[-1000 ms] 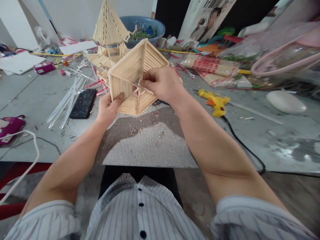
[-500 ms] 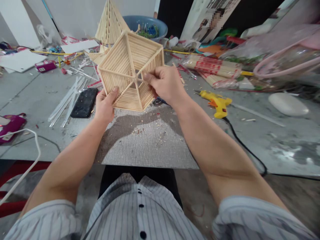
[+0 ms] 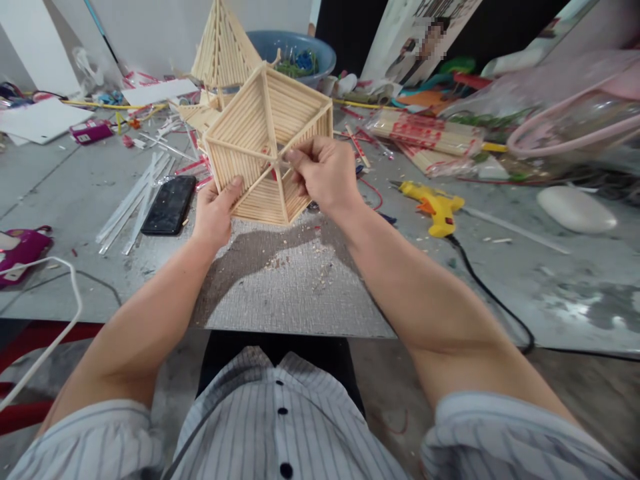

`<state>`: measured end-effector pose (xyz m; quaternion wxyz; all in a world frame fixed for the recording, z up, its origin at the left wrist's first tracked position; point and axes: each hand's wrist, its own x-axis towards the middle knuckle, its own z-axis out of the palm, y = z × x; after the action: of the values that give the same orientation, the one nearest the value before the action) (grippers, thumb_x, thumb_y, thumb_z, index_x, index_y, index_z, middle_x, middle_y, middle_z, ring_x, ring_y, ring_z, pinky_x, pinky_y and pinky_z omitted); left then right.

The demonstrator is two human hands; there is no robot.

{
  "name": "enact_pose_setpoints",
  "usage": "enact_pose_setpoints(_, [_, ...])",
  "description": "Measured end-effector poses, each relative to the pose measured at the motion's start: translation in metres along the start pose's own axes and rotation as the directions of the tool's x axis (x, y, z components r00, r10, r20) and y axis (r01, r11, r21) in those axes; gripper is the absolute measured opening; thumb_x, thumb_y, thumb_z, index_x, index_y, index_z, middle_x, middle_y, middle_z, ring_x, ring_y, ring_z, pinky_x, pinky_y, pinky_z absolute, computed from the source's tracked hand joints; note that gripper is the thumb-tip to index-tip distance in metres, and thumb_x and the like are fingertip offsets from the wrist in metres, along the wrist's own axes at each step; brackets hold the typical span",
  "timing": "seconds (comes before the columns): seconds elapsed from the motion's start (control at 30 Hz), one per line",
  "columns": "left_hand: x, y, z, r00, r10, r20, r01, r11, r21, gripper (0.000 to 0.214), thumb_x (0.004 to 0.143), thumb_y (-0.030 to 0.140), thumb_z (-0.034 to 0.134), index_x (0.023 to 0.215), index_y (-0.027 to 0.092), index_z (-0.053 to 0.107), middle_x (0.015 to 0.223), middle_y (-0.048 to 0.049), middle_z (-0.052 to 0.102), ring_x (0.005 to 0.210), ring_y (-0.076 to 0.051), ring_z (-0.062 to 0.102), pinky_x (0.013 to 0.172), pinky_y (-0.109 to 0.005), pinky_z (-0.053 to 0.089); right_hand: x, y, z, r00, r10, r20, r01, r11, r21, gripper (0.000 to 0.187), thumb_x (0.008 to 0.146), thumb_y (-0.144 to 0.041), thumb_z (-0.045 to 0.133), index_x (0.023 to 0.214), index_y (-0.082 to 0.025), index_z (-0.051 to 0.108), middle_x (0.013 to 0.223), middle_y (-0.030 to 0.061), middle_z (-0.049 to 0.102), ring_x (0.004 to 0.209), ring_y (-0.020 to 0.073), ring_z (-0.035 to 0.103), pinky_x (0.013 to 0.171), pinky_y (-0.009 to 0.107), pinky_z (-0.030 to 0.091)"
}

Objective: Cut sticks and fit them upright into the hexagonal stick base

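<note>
Firmly, left hand (image 3: pixel 215 215), right hand (image 3: pixel 326 175) on stick hexagon (image 3: pixel 245 127) (midair)

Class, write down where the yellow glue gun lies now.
In the head view, the glue gun lies on the table, right of the right hand and near the wrapped stick bundles.

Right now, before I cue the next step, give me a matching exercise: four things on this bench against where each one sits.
Things:
1 stick hexagon
2 phone
3 glue gun
4 blue basin

Places:
A on the table, right of the right hand
B far back, behind the stick tower
C held up off the table
D flat on the table, left of the left hand

Pairs: 1-C, 2-D, 3-A, 4-B
</note>
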<state>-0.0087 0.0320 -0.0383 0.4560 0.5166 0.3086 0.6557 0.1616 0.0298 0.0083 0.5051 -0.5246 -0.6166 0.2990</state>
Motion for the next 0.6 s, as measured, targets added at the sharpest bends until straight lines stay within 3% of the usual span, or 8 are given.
enact_pose_setpoints(0.17, [0.005,0.000,-0.004,0.999,-0.017,-0.049,0.015,1.000,-0.024,0.032,0.065,0.047,0.075,0.078,0.019,0.064,0.082,-0.0051,0.071,0.105,-0.028,0.065,0.091,-0.042,0.053,0.011,0.001,-0.015,0.976,-0.075,-0.205,0.101,0.987,0.121,0.020,0.094,-0.030,0.044,0.074,-0.025,0.043,0.057,-0.0040,0.045,0.047,0.0092,0.041,0.047,0.023,0.036])
enact_pose_setpoints(0.27, [0.006,0.000,-0.006,0.998,-0.010,-0.054,0.008,1.000,-0.030,0.036,0.064,0.049,0.076,0.079,0.019,0.065,0.082,-0.0045,0.072,0.103,-0.027,0.066,0.091,-0.040,0.053,0.027,0.014,-0.030,0.907,-0.217,-0.360,0.246,0.969,0.036,0.031,0.096,-0.039,0.039,0.068,-0.024,0.038,0.058,-0.0029,0.045,0.054,0.0111,0.045,0.059,0.027,0.040])
enact_pose_setpoints(0.33, [0.005,0.001,-0.005,0.999,-0.019,-0.039,0.018,0.999,-0.029,0.035,0.064,0.049,0.075,0.080,0.019,0.065,0.083,-0.0043,0.072,0.102,-0.026,0.066,0.091,-0.038,0.053,0.038,0.026,-0.036,0.847,-0.323,-0.422,0.326,0.943,-0.066,0.028,0.091,-0.040,0.051,0.070,-0.024,0.041,0.066,-0.0017,0.051,0.066,0.0134,0.052,0.068,0.030,0.042])
enact_pose_setpoints(0.37, [0.004,0.001,-0.004,0.999,-0.028,-0.025,0.027,0.999,-0.029,0.035,0.064,0.048,0.075,0.080,0.019,0.066,0.083,-0.0043,0.072,0.102,-0.026,0.066,0.091,-0.038,0.053,0.042,0.031,-0.038,0.839,-0.352,-0.415,0.348,0.933,-0.087,0.023,0.086,-0.039,0.059,0.075,-0.024,0.045,0.073,-0.0010,0.055,0.073,0.0146,0.055,0.071,0.031,0.043])
enact_pose_setpoints(0.47, [0.002,0.003,-0.002,0.997,-0.067,0.025,0.068,0.997,-0.031,0.032,0.064,0.046,0.075,0.081,0.019,0.067,0.082,-0.0044,0.072,0.101,-0.026,0.067,0.091,-0.038,0.053,0.049,0.040,-0.039,0.886,-0.327,-0.329,0.327,0.943,-0.058,0.026,0.074,-0.035,0.072,0.087,-0.027,0.052,0.083,-0.0007,0.062,0.079,0.0161,0.059,0.073,0.033,0.045])
enact_pose_setpoints(0.6, [0.001,0.004,-0.002,0.990,-0.123,0.069,0.125,0.992,-0.024,0.031,0.063,0.045,0.076,0.080,0.020,0.068,0.080,-0.0044,0.072,0.098,-0.026,0.067,0.089,-0.039,0.054,0.049,0.039,-0.039,0.942,-0.254,-0.219,0.274,0.959,0.066,0.022,0.074,-0.043,0.068,0.087,-0.028,0.058,0.082,-0.0015,0.066,0.078,0.0169,0.059,0.076,0.035,0.046])
